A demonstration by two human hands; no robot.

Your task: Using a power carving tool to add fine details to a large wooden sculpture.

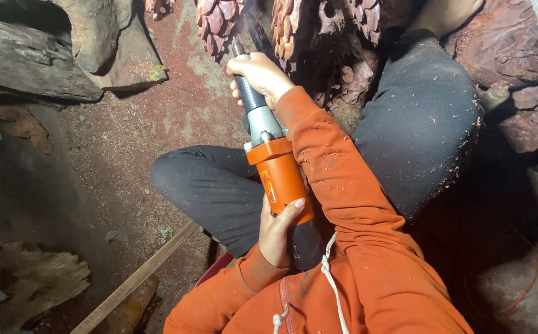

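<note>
Orange power carver (278, 170) runs lengthwise away from the body, tip at the far scaled wood carving (293, 31). Right hand (262, 77) wraps its front neck, left hand (278, 232) grips the near end.

Lighting was uneven: a bright source from above lit the orange sleeve (337, 179) and power tool (275, 167) strongly. The lower left and right edges fell into deep shadow. Focus was sharp at centre; dark corners lacked detail.
</note>
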